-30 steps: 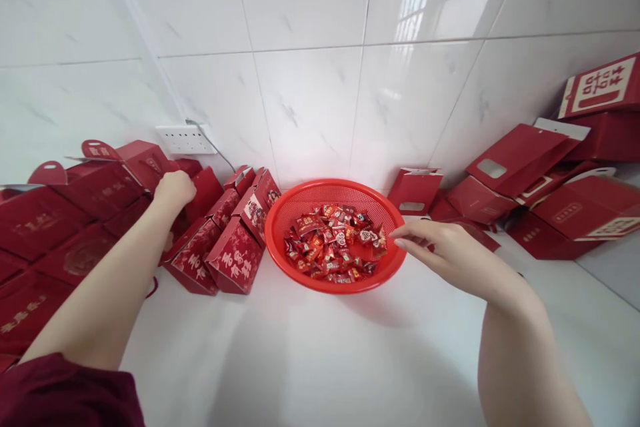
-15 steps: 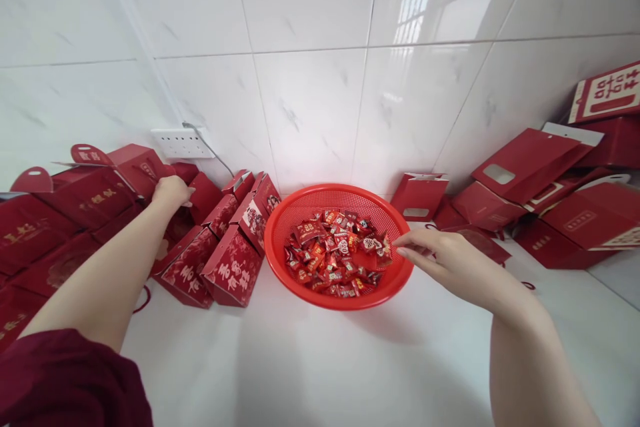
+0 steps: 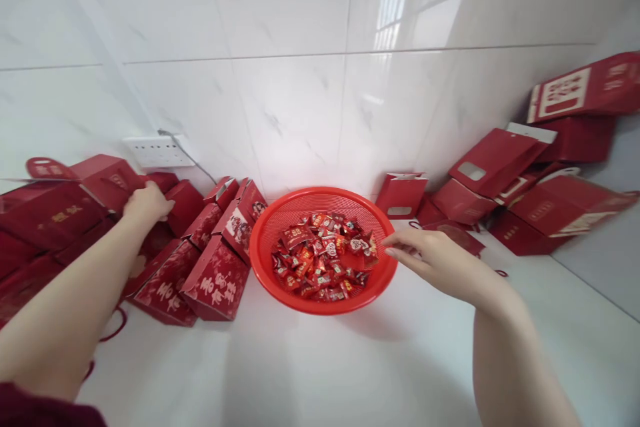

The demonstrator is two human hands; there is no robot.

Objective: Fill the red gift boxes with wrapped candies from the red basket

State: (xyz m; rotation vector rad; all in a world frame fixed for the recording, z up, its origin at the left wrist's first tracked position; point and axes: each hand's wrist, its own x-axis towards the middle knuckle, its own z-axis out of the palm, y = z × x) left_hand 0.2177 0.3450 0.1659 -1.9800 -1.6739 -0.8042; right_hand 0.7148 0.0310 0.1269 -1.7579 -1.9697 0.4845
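Note:
My left hand (image 3: 149, 203) reaches in among the red gift boxes on the left. It lies against a red box with a handle (image 3: 107, 180), beside a plain red box (image 3: 185, 205). Its thumb points right, while the other fingers are mostly hidden. In the middle stands a red plastic basket (image 3: 325, 307) holding many small wrapped candies (image 3: 320, 267), mostly red. Over the basket's right rim, my right hand (image 3: 433, 260) brings thumb and forefinger close together. Their tips are right beside a candy with a gold-edged wrapper (image 3: 371, 251); whether they pinch it is unclear.
Red boxes with white characters (image 3: 215, 280) lean together left of the basket. A small red bag (image 3: 401, 197) stands behind it on the right. More red boxes (image 3: 500, 160) are piled at the far right. A socket strip (image 3: 157, 152) with a cable is at the tiled wall.
The view has shifted, so most things appear farther left. Both hands keep about the same places relative to the boxes and the basket.

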